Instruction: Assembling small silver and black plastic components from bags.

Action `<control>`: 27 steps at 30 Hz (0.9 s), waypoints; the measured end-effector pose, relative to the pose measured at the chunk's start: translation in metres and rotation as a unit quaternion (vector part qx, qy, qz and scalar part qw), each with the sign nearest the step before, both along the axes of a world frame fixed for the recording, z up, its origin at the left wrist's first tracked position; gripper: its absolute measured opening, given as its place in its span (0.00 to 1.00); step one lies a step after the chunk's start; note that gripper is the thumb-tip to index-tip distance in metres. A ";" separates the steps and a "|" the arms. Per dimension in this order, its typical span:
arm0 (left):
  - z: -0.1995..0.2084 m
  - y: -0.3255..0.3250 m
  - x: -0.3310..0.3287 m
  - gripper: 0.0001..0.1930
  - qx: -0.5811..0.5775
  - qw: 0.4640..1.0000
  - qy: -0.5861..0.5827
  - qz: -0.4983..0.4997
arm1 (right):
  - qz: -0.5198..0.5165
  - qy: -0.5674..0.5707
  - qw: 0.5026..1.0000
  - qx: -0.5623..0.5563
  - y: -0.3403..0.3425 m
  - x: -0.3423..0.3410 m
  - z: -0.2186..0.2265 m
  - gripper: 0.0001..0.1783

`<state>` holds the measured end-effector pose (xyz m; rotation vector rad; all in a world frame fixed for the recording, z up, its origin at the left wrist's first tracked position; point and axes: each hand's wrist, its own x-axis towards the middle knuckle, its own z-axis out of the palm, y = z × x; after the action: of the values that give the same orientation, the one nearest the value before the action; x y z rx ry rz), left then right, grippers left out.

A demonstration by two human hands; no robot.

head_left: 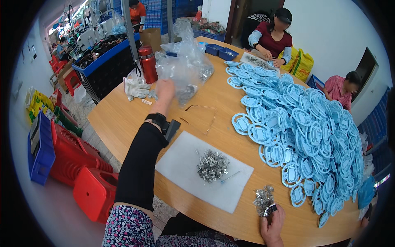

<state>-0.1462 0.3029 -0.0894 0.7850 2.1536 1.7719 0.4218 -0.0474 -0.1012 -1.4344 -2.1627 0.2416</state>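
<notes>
My left hand point(166, 90) reaches across the table, fingers curled at a clear plastic bag point(187, 94) with small metal pieces inside. Motion blurs the hand and this bag slightly. By the near edge, my right hand point(273, 227) pinches a small dark block point(272, 207). A clump of shiny metal clips point(263, 197) sits against that block, over the tabletop; whether they cling to it I cannot tell. Between my arms, a heap of similar clips point(212, 165) lies on a white foam sheet point(181, 155). A thin tool with a pale blue end point(229, 177) lies beside the heap.
Light-blue oval plastic parts point(304, 131) form a big pile on the right. Eyeglasses point(213, 119), white gloves point(136, 88), a red flask point(148, 64) and blue trays point(227, 54) are on the table point(123, 117). Co-workers sit beyond; red stools point(95, 194) stand left.
</notes>
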 end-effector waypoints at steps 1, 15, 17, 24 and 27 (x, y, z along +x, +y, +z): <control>0.015 -0.007 0.006 0.15 0.029 0.993 0.038 0.106 | -0.004 -0.008 1.000 -0.002 0.000 0.002 0.000 0.28; -0.004 0.120 0.069 0.29 -0.149 0.964 -0.027 -0.219 | -0.004 -0.040 0.999 -0.024 0.008 -0.005 0.013 0.27; -0.035 0.160 0.060 0.30 -0.051 0.984 -0.057 -0.162 | -0.004 -0.037 0.999 -0.030 0.010 -0.007 0.018 0.27; -0.042 0.195 0.011 0.29 -0.101 0.943 0.215 -0.234 | 0.015 -0.013 0.999 -0.051 0.017 -0.006 0.014 0.29; 0.015 0.174 0.079 0.24 0.145 0.950 -0.115 -0.251 | 0.000 -0.010 0.999 -0.047 0.017 -0.007 0.016 0.31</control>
<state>-0.0668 0.4774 -0.0745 1.0258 1.4003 1.8031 0.4153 -0.0302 -0.0850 -1.4950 -2.1935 0.3336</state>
